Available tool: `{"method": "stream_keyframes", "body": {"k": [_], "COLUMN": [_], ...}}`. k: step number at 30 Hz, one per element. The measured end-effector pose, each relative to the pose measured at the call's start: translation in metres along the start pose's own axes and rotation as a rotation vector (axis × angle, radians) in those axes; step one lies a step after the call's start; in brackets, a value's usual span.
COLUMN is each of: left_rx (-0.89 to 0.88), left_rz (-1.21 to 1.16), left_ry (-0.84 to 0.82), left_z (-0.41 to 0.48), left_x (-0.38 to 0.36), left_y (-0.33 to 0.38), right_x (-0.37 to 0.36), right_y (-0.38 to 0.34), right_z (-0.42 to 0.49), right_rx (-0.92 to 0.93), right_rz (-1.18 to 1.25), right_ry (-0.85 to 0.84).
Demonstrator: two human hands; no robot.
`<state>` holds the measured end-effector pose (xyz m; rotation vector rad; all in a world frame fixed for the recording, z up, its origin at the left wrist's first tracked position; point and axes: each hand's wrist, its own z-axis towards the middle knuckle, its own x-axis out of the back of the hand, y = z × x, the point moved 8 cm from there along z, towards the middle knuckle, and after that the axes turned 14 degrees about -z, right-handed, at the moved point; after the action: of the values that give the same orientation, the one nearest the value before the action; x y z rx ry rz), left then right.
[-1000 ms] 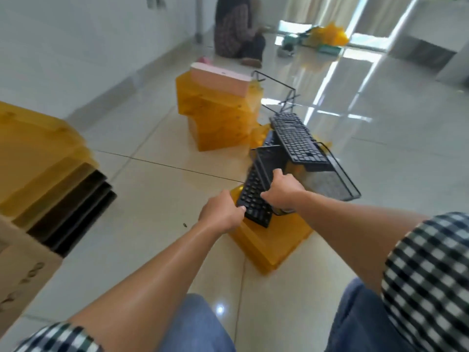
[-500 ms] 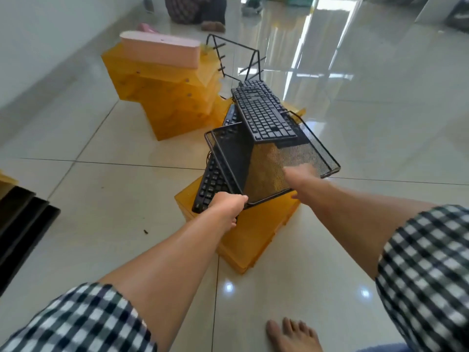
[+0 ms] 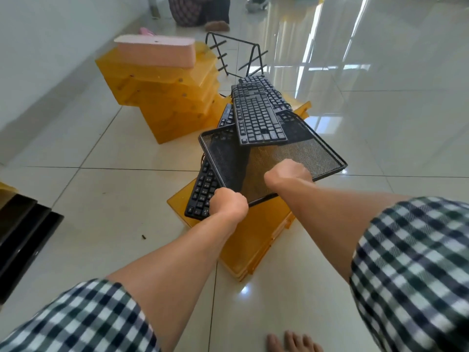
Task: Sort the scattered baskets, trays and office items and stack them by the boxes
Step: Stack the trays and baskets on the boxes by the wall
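Both fists clenched on the black mesh tray (image 3: pixel 304 158) — left hand (image 3: pixel 228 205) gripping its near corner, right hand (image 3: pixel 288 174) gripping the near rim. Tray is tilted above a yellow tray (image 3: pixel 256 240) on the floor. Top keyboard (image 3: pixel 256 118) lies across its far end, lower keyboard (image 3: pixel 203 191) pokes out under its left edge.
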<state>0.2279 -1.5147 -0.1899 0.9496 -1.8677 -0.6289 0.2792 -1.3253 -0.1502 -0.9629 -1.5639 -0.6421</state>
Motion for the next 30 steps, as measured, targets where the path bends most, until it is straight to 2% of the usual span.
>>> {"method": "stream_keyframes", "body": {"k": [2,7,15,24,28,30], "left_rx": [0.05,0.19,0.086,0.108,0.124,0.133], "left_rz": [-0.074,-0.331,-0.309,-0.44,-0.465,-0.467], "left_ry": [-0.011,0.014,-0.031,-0.102,-0.141,-0.161], "left_z": [-0.001,-0.009,-0.019,-0.035,-0.051,-0.059], "left_x": [0.001,-0.001,0.0,0.024,0.029,0.031], "left_y": [-0.002,-0.011,0.002,0.004,0.009,0.009], "right_x": [0.004,-0.009,0.027,0.056,0.067,0.074], "right_y": [-0.004,-0.011,-0.007,-0.006,0.006,0.022], "right_z": [-0.002,-0.01,-0.01,-0.011,-0.017,-0.014], "right_rx": [0.013,0.041,-0.005,0.048,-0.036,-0.118], "right_rz": [-0.005,-0.033,0.013,-0.067,-0.154,-0.09], "right_ry": [0.017,-0.063,0.169,0.223,0.232,0.213]}}
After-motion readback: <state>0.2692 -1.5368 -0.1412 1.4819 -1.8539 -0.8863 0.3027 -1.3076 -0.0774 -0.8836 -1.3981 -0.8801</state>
